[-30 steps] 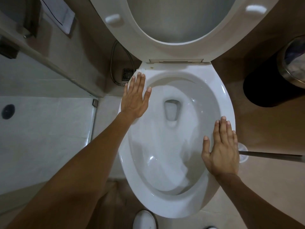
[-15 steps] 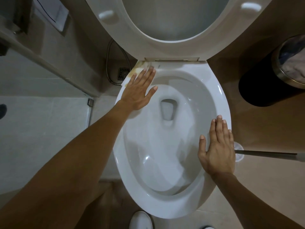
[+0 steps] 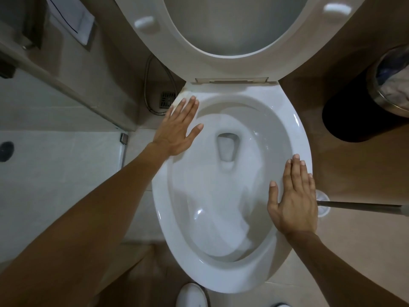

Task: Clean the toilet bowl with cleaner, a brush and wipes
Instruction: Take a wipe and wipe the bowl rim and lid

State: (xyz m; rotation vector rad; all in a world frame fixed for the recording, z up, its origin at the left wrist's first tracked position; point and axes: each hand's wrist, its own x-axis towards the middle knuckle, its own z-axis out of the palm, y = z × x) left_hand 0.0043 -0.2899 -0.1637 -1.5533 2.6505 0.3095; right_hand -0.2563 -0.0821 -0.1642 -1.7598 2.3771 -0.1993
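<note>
The white toilet bowl (image 3: 296, 129) fills the middle of the view, its seat (image 3: 232, 63) raised. Pale water swirls inside around the drain hole (image 3: 226, 147). My left hand (image 3: 177, 131) lies flat on the back-left rim, fingers spread, fingertips beside a brown-stained patch (image 3: 184, 94) at the rim's corner; I cannot tell whether a wipe lies there. My right hand (image 3: 294, 200) rests flat on the right rim, empty. The toilet brush's grey handle (image 3: 358, 206) and white holder (image 3: 324, 202) stand on the floor just right of that hand. No cleaner bottle shows.
A round metal bin (image 3: 389, 85) with a bag stands at the right. A metal hose (image 3: 150, 85) and a floor drain (image 3: 167, 99) sit left of the bowl. The glass shower partition (image 3: 66, 89) runs along the left. A white shoe (image 3: 191, 295) is below the bowl.
My left hand slid along the left rim toward the back corner, uncovering a brown-stained patch, then eased back a little. My right hand stayed on the right rim.
</note>
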